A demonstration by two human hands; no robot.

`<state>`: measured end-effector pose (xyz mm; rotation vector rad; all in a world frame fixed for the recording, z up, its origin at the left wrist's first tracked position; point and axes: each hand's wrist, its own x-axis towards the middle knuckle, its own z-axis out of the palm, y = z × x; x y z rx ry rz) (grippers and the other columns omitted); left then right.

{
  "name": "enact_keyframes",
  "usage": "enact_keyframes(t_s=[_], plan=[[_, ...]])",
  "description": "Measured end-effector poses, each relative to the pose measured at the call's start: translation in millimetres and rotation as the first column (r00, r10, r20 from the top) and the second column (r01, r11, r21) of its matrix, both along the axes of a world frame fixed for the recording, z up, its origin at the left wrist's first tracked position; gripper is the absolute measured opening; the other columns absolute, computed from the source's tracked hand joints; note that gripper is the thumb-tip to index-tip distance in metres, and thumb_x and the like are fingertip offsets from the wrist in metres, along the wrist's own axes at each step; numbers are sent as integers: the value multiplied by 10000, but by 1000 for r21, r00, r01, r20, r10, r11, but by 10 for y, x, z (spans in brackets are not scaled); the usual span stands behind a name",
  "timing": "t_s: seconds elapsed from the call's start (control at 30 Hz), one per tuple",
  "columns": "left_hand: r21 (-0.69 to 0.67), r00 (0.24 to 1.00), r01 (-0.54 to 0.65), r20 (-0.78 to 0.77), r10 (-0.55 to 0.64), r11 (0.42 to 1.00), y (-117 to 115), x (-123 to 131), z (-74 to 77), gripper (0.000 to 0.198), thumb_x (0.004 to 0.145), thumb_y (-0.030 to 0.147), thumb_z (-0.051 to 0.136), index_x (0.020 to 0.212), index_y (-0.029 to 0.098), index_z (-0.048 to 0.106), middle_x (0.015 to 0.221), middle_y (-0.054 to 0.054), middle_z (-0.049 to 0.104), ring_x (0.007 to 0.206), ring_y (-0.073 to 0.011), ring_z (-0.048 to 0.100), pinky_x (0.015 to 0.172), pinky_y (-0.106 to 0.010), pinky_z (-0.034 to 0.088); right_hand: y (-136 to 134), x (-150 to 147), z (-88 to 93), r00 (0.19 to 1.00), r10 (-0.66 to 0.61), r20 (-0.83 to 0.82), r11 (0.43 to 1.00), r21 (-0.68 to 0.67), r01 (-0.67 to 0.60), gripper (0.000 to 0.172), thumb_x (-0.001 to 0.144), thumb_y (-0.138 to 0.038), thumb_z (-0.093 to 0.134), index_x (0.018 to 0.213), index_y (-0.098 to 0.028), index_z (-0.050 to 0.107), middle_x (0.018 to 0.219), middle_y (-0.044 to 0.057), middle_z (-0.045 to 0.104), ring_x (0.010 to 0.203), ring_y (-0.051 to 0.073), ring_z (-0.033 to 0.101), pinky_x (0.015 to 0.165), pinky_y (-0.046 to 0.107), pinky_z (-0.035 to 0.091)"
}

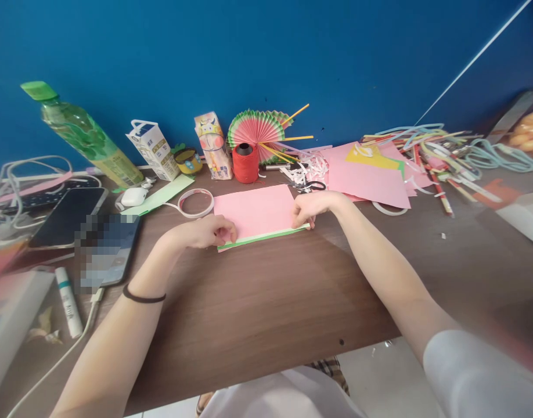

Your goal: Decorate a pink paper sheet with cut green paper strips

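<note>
A sheet of pink paper [255,208] lies flat on the table, with a white and a green strip [266,234] along its near edge. My left hand [212,231] is at the paper's near left corner, fingers curled and closed on the edge. At the near right corner, my right hand [309,208] pinches the edge between thumb and fingers. A roll of white tape [195,203] lies just beyond my left hand. Black-handled scissors [312,186] rest behind my right hand, partly among white paper scraps [314,165].
Along the blue wall stand a green-capped bottle [92,139], two small cartons, a red thread spool [245,164] and a folded paper fan [255,130]. More pink sheets [362,180] and paper strips lie right. Phones [114,249], a marker [68,302] and cables lie left.
</note>
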<state>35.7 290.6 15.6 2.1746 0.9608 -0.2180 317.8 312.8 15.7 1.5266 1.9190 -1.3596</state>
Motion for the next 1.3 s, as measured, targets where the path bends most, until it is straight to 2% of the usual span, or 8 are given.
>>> enact_keyframes(t_s=[0.23, 0.43, 0.67, 0.8, 0.97, 1.03, 1.17, 1.3], plan=[[-7, 1000, -2, 26, 2, 1000, 12, -24, -31, 236, 587, 136, 453, 774, 171, 593, 758, -14, 531, 720, -155, 471, 653, -232, 367, -58, -76, 88, 997, -16, 81, 999, 39, 13, 184, 645, -278, 700, 637, -146, 573, 561, -27, 551, 570, 108, 595, 602, 217, 473], [29, 988, -143, -47, 144, 989, 42, -58, -61, 46, 613, 221, 516, 632, 180, 512, 628, 10, 503, 614, -141, 447, 569, -239, 342, -88, -111, 138, 985, -7, 171, 996, 89, -8, 199, 648, -306, 699, 640, -152, 572, 590, -17, 566, 589, 110, 599, 590, 209, 451], [-33, 994, -108, -6, 108, 994, 84, -146, -62, 102, 582, 208, 505, 675, 182, 537, 690, 11, 533, 664, -146, 492, 597, -234, 379, -80, -107, 132, 982, 30, 186, 992, 113, -52, 248, 620, -371, 714, 638, -158, 590, 603, 5, 600, 621, 134, 603, 582, 224, 444], [14, 989, -139, -56, 140, 990, 77, -118, -20, 140, 613, 198, 463, 702, 181, 571, 734, -2, 582, 727, -164, 525, 677, -250, 412, -78, -104, 133, 983, 20, 184, 994, 106, -40, 240, 619, -358, 715, 628, -159, 581, 608, 5, 603, 617, 130, 594, 583, 225, 435], [232, 981, -194, 27, 193, 953, -16, 112, -33, 255, 693, 158, 401, 769, 179, 644, 880, -57, 602, 935, -218, 495, 889, -331, 369, -65, -105, 124, 984, 43, 172, 994, 90, -59, 196, 655, -314, 681, 625, -155, 569, 592, 3, 596, 611, 120, 585, 577, 212, 422], [212, 991, -130, 42, 124, 969, -65, 208, -90, 263, 717, 168, 409, 797, 186, 659, 969, -69, 560, 994, -232, 461, 932, -365, 343, -65, -108, 125, 985, 42, 169, 995, 87, -57, 181, 663, -302, 671, 632, -154, 572, 592, 1, 593, 606, 114, 580, 577, 208, 420], [239, 993, -118, 36, 113, 964, -112, 286, -207, 214, 731, 164, 450, 772, 206, 655, 1114, -65, 486, 1138, -258, 361, 1015, -471, 226, -74, -112, 133, 985, 30, 168, 995, 92, -45, 173, 669, -299, 660, 636, -155, 569, 594, -2, 592, 607, 114, 585, 591, 209, 428], [226, 991, -74, 125, 47, 971, -103, 271, -246, 276, 743, 119, 445, 882, 223, 659, 1227, -59, 437, 1217, -245, 299, 1062, -461, 173, -72, -101, 131, 987, 34, 154, 995, 87, -48, 186, 653, -309, 675, 630, -157, 569, 592, -1, 592, 614, 119, 589, 612, 216, 439]])
